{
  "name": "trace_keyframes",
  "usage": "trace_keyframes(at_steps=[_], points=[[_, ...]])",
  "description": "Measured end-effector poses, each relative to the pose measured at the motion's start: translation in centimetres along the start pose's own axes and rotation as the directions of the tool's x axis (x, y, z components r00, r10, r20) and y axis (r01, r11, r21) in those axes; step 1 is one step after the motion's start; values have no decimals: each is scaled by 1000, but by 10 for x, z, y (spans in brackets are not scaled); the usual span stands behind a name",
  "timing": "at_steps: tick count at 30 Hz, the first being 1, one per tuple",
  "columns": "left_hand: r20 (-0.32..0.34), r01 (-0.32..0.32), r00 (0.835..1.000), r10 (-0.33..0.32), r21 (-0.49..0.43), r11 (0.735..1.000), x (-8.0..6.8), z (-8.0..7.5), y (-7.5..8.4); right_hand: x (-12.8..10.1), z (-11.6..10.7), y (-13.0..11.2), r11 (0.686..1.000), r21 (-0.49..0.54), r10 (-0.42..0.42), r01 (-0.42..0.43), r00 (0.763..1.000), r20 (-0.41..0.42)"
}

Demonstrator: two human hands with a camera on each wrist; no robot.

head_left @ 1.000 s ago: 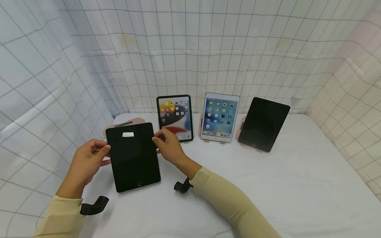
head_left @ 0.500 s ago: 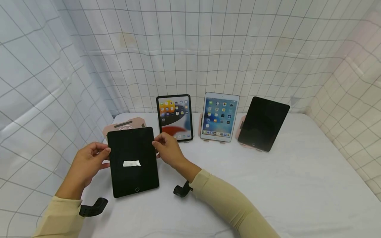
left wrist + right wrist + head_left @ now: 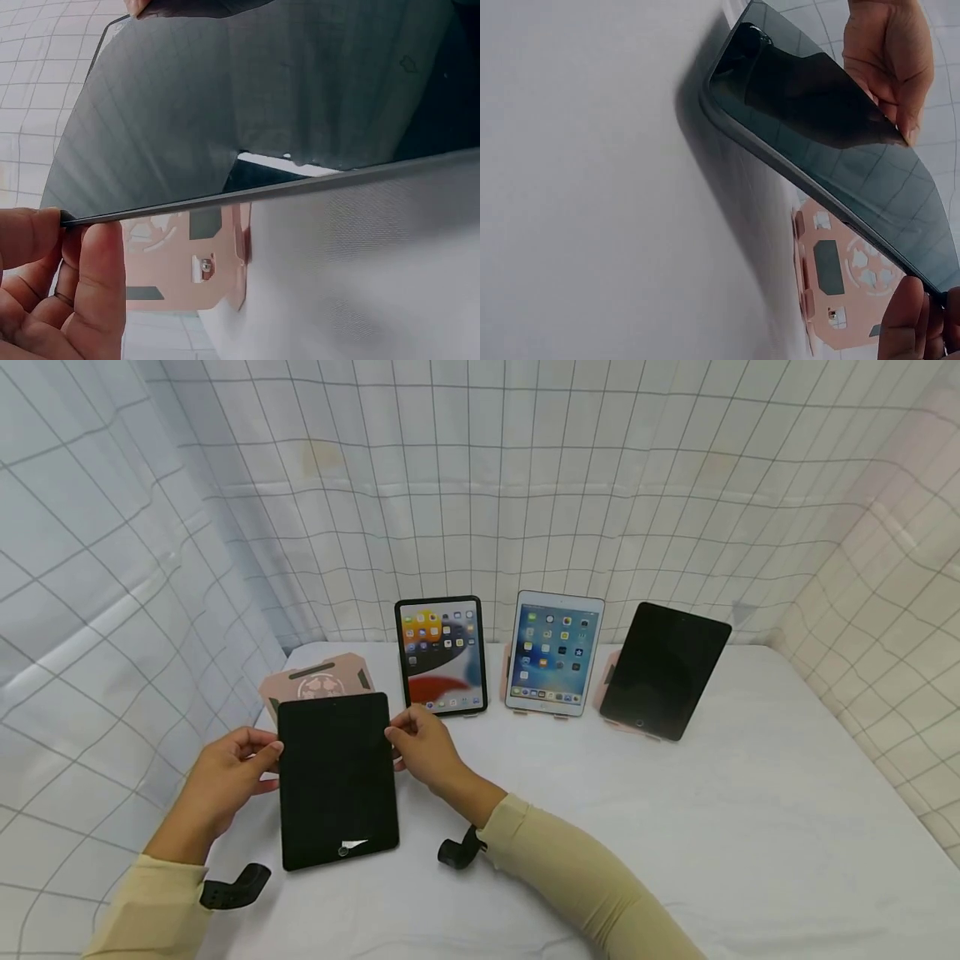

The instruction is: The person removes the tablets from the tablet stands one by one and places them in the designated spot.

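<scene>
Both hands [image 3: 225,772] hold dark tablet [image 3: 337,781]; no legible writing.

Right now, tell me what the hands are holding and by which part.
Both hold the dark tablet: the left hand pinches its left edge near the top corner, and the right hand grips its right edge near the top.

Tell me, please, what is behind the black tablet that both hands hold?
Behind the black tablet, a pink stand lies on the white table, with nothing on it. The tablet's top edge covers the stand's near part, so that part cannot be seen from the head view.
</scene>
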State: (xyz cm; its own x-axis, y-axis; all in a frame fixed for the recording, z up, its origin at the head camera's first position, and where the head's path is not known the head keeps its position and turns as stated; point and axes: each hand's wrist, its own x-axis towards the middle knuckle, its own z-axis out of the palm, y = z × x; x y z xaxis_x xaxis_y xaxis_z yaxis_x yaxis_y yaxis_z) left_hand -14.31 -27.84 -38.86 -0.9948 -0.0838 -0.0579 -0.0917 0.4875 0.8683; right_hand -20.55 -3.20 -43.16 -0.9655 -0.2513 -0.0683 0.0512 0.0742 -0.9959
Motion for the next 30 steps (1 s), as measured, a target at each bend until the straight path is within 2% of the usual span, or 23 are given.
trace_keyframes(at_steps=[7, 14, 23, 30], points=[[52, 49, 997, -48, -24, 998, 1, -3, -14, -3, 7, 6, 999, -2, 51, -51, 999, 19], [91, 59, 994, -55, -47, 997, 1, -7, -22, -7, 13, 8, 997, 25, 76, -77, 997, 22], [140, 94, 986, -91, -13, 996, 1, -12, -28, -10, 19, 15, 989, 68, 126, -130, 991, 52], [203, 142, 969, -139, 1, 990, 4, -16, -36, -14, 24, 18, 984, 84, 149, -155, 986, 74]])
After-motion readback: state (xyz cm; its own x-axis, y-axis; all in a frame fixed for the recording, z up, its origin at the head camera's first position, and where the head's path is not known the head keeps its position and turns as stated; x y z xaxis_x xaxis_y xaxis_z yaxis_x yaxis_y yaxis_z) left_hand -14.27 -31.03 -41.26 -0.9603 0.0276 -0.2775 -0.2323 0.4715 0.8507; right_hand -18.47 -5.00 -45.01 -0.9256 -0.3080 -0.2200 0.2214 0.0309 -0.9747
